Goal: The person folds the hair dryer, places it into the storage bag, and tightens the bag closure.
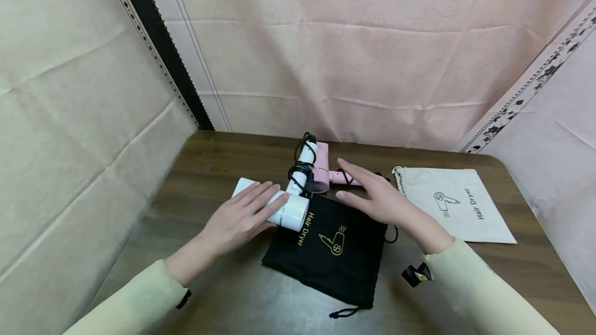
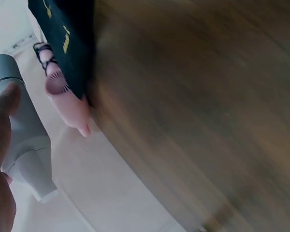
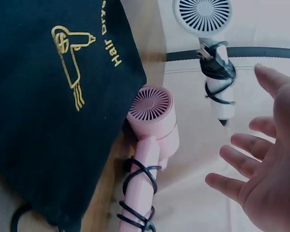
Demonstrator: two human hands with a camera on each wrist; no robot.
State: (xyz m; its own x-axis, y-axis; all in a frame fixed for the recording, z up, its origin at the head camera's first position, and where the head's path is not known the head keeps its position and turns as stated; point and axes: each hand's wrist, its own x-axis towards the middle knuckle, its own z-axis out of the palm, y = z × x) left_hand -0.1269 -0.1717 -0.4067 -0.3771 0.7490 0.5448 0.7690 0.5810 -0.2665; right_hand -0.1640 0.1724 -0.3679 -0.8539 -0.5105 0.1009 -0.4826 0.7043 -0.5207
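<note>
My left hand (image 1: 242, 216) grips a white hair dryer (image 1: 295, 213) by its barrel, with the thumb along the near side in the left wrist view. The dryer's handle, wrapped in black cord (image 1: 301, 170), points away toward the back of the table. My right hand (image 1: 374, 198) holds nothing, its fingers spread, above the right edge of a black drawstring pouch (image 1: 358, 268) printed "Hair Dryer" in gold. A pink hair dryer (image 3: 154, 125) lies behind the pouch, its handle wound with black cord and partly hidden by my right hand in the head view.
A white drawstring pouch (image 1: 458, 180) marked "Hair Dryer" lies flat on the right of the wooden table (image 1: 186, 206). Pale cloth walls (image 1: 349, 66) stand behind the table and on both sides. Drawstring ends (image 1: 345, 313) trail from the black pouch toward the front.
</note>
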